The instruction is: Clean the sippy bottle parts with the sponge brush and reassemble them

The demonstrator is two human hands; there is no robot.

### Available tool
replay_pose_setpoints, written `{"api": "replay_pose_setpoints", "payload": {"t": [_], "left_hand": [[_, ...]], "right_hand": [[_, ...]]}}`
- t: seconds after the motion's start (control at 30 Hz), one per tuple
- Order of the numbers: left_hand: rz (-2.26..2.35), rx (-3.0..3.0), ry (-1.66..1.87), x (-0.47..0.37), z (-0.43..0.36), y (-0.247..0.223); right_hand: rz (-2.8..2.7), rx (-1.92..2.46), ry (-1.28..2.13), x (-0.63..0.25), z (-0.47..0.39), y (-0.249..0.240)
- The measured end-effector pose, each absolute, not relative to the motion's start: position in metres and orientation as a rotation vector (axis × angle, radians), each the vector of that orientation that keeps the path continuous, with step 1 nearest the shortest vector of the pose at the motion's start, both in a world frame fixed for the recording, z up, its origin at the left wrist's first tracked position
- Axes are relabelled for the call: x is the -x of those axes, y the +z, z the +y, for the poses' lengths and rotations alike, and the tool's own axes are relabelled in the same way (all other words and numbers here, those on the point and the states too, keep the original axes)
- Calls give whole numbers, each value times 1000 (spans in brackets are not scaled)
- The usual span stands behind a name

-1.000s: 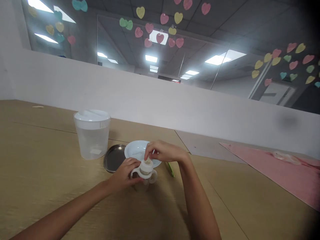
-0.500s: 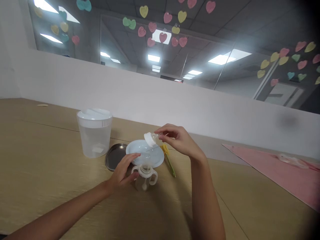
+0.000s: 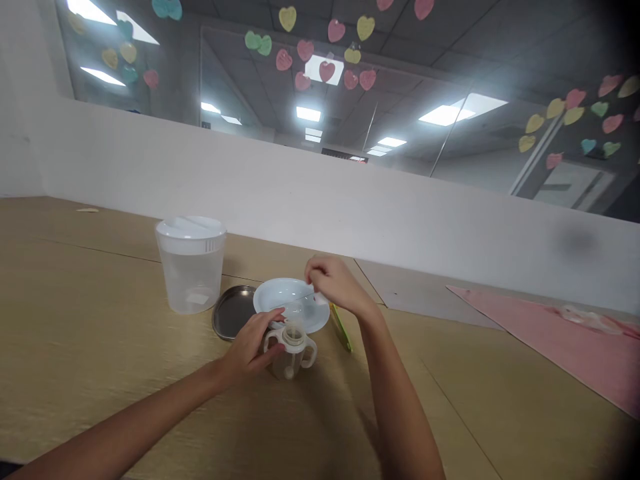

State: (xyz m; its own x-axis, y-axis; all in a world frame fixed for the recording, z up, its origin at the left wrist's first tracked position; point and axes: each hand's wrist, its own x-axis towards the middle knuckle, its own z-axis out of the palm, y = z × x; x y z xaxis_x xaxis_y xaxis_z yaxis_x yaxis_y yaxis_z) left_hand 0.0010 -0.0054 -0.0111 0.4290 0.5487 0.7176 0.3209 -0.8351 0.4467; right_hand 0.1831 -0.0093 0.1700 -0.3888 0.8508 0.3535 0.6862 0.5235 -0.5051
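Note:
A clear baby bottle (image 3: 287, 365) with two white side handles stands upright on the table, its threaded mouth uncovered. My left hand (image 3: 253, 343) is closed round its left side, thumb in front and fingers behind the neck. Over the right part of a pale blue bowl (image 3: 270, 293), my right hand (image 3: 333, 283) is bent down with curled fingers. Just below them shows a white bit of the bottle's teat cap (image 3: 320, 300); the fingers hide the rest. A thin line crosses the bowl, too faint to name.
A dark metal tray (image 3: 227, 320) lies left of the bowl. Behind it stands a clear lidded bucket (image 3: 193, 277). A green-handled tool (image 3: 344, 333) lies beside the bowl, partly behind my right wrist. To the far right is a pink cloth (image 3: 550, 333); a white wall (image 3: 250, 180) bounds the table.
My right hand has moved slightly left and turned palm down with the teat cap, which is now mostly hidden. My left hand has shifted slightly right, closer round the bottle.

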Motion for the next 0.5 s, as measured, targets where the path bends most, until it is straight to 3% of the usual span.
{"api": "replay_pose_setpoints", "payload": {"t": [0.13, 0.23, 0.5], "left_hand": [[775, -2460, 1353, -1, -5, -12], [784, -2476, 1329, -1, -4, -12], [756, -2488, 1355, -2, -4, -12]], "right_hand": [[-2647, 1417, 594, -177, -10, 163], [-2798, 1492, 579, -173, -9, 156], [-2653, 1268, 485, -188, -15, 172]]}}
